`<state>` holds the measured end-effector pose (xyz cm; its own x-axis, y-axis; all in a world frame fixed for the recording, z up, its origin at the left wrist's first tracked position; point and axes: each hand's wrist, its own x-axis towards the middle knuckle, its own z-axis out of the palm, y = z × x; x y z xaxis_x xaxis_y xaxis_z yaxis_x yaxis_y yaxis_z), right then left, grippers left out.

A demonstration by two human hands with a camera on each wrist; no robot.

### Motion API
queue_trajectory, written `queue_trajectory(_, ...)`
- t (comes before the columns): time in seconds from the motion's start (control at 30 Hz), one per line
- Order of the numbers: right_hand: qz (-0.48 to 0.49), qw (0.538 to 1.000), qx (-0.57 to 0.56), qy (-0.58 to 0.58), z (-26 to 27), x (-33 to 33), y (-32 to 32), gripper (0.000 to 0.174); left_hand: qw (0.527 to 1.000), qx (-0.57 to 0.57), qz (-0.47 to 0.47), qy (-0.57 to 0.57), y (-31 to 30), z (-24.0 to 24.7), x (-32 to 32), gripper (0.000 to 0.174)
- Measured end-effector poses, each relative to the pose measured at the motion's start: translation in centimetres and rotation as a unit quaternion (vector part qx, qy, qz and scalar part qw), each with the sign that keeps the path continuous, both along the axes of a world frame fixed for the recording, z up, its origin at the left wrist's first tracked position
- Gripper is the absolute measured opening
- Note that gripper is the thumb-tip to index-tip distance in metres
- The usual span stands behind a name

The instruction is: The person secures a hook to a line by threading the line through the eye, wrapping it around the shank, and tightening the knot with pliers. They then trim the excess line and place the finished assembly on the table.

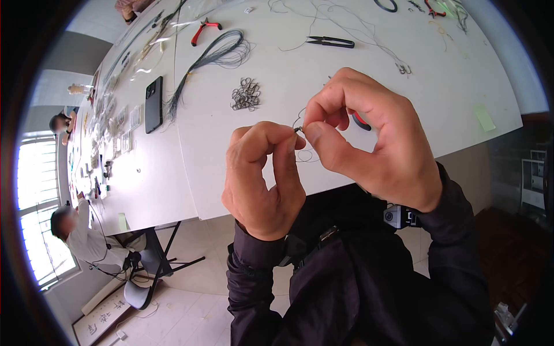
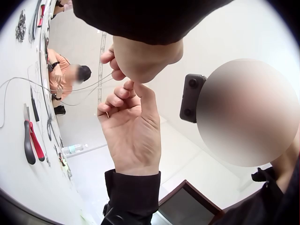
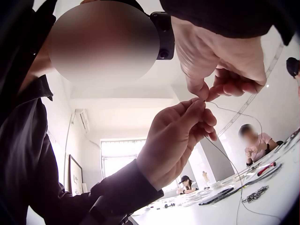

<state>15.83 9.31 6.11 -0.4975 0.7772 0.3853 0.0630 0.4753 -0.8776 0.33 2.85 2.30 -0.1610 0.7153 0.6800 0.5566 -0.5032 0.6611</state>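
In front of the chest my two hands meet at the fingertips, over the near part of the white table [image 1: 219, 167]. My left hand [image 1: 259, 179] pinches a small dark metal piece [image 1: 298, 130] between thumb and forefinger. Thumb and forefinger of my right hand [image 1: 384, 135] pinch thin line right at that piece's end; fingertips hide much of the join. Strands of the thin line [image 3: 234, 168] trail down from the hands in the right wrist view. Beyond the hands lies a pile of dark fish hooks [image 1: 246, 94].
Red-and-black pliers [image 2: 32, 143] lie partly hidden beneath my right hand in the head view. Farther off are black snips [image 1: 330, 42], red-handled pliers [image 1: 205, 32], a bundle of grey line [image 1: 222, 52] and a phone [image 1: 154, 104]. Other people sit around the table.
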Motion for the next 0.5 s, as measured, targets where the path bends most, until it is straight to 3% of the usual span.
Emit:
queue_trajectory(0.07,-0.006,0.999,-0.047,-0.002,0.4,0.0,-0.1,0.010,0.999,0.019,0.017,-0.042,0.4,-0.2,0.4,0.028)
queue_trajectory(0.23,0.075,0.975,-0.206,-0.032,1.1,0.5,0.6,0.019,0.998,0.044,0.007,0.046,0.6,0.5,-0.1,0.029)
queue_trajectory(0.37,0.092,0.970,-0.226,0.006,1.2,0.4,0.8,0.019,0.996,0.024,-0.034,0.079,0.1,0.5,-0.8,0.023)
queue_trajectory(0.5,0.100,0.961,-0.256,0.038,0.8,0.4,0.7,0.017,0.998,0.017,-0.036,0.037,0.1,0.3,-0.6,0.022)
